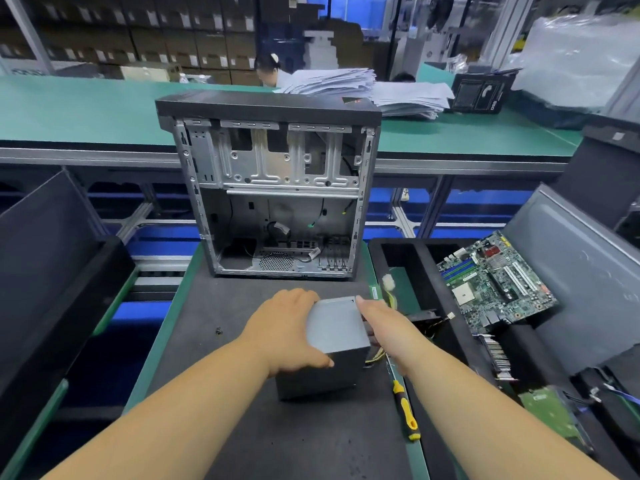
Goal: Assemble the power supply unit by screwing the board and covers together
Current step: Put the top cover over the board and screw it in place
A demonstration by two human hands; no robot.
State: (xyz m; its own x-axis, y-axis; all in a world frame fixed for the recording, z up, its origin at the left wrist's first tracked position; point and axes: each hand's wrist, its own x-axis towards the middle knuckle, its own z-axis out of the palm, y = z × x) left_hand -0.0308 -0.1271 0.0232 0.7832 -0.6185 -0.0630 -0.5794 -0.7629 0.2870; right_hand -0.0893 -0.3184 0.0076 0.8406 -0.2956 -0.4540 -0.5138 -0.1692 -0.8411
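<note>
Both hands held the boxy grey sheet-metal power supply unit (337, 336) upright on the dark matte work mat (242, 341). My left hand (285, 332) wrapped its left face, thumb curled onto the near top edge. My right hand (384, 323) clasped the right side, thumb along the far top corner, other fingers hidden behind. An open bare-steel computer case (273, 188) stood just behind. A yellow-and-black-handled screwdriver (405, 408) lay right. A green motherboard (495, 282) sat tilted in black foam tray (443, 299).
</note>
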